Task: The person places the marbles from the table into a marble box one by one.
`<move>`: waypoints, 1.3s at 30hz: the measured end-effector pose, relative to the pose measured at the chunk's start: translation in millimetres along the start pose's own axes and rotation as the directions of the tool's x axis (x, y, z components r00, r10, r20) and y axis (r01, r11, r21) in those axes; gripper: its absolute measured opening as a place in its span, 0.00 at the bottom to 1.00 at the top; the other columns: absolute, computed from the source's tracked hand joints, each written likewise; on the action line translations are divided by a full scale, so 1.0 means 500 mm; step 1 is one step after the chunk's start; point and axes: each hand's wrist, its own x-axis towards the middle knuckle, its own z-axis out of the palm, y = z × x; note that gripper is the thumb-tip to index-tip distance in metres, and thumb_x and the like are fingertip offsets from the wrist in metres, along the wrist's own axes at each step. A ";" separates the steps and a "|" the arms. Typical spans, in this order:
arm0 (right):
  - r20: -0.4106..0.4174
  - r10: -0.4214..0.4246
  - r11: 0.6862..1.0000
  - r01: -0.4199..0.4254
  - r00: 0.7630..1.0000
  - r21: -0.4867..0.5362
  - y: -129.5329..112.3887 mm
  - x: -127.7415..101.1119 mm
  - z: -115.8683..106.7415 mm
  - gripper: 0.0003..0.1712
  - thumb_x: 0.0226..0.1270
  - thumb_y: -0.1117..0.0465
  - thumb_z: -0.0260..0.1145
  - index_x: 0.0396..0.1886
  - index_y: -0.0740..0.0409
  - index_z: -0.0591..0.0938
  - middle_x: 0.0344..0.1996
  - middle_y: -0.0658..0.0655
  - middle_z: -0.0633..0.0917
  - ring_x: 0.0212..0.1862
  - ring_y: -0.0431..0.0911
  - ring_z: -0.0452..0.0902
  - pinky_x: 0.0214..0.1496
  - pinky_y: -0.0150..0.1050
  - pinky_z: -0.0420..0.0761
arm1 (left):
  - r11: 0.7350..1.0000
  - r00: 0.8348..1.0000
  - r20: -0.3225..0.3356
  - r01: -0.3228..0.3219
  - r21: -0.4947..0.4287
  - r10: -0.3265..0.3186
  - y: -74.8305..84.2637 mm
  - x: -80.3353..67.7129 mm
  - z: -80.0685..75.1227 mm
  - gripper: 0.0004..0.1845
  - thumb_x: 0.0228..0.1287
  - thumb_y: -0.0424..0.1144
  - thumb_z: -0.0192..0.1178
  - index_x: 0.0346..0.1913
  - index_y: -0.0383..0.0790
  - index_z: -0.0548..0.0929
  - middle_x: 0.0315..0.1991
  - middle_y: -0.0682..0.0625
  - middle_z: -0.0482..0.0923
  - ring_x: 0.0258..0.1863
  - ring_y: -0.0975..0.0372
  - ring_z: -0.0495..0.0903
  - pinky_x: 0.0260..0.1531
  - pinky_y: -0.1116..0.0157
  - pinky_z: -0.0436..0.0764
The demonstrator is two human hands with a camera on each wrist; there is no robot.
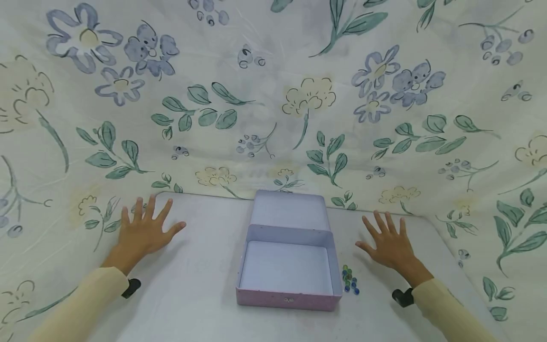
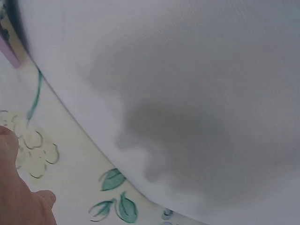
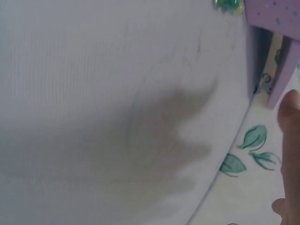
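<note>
Matt table (image 1: 205, 285), glossy glass marbles (image 1: 350, 279)

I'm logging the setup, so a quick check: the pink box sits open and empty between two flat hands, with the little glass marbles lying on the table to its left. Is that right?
Not quite. The head view shows the marbles on the table beside the box's right side, nearer the right hand, not its left. Otherwise correct: the pink box is open and empty, between the left hand and the right.

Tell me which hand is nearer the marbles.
The right hand: the marbles lie just right of the open box, on its side; the left hand is across the box.
</note>
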 end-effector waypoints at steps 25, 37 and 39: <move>0.067 -0.182 0.871 0.129 0.981 0.475 -0.076 -0.054 -0.021 0.38 0.70 0.41 0.63 0.71 0.59 0.71 0.62 0.70 0.76 0.59 0.66 0.76 0.55 0.63 0.81 | 0.941 0.980 0.084 -0.148 -0.305 0.181 0.152 -0.050 0.009 0.42 0.73 0.67 0.44 0.79 0.44 0.56 0.75 0.32 0.60 0.72 0.35 0.60 0.66 0.33 0.65; -0.031 -0.267 0.743 0.227 0.963 0.630 -0.095 -0.057 0.006 0.14 0.65 0.71 0.67 0.50 0.63 0.85 0.38 0.52 0.87 0.40 0.43 0.83 0.43 0.35 0.86 | 0.672 0.917 0.151 -0.152 -0.724 0.370 0.216 -0.059 0.061 0.34 0.77 0.54 0.51 0.79 0.53 0.55 0.79 0.41 0.54 0.69 0.37 0.68 0.63 0.33 0.69; 0.007 -0.266 0.745 0.201 0.964 0.636 -0.099 -0.056 0.009 0.15 0.64 0.73 0.66 0.51 0.63 0.86 0.39 0.52 0.87 0.42 0.45 0.84 0.45 0.36 0.86 | 0.597 0.899 0.176 -0.110 -0.795 0.400 0.225 -0.063 0.071 0.33 0.77 0.51 0.51 0.79 0.55 0.55 0.80 0.42 0.51 0.72 0.38 0.65 0.64 0.37 0.71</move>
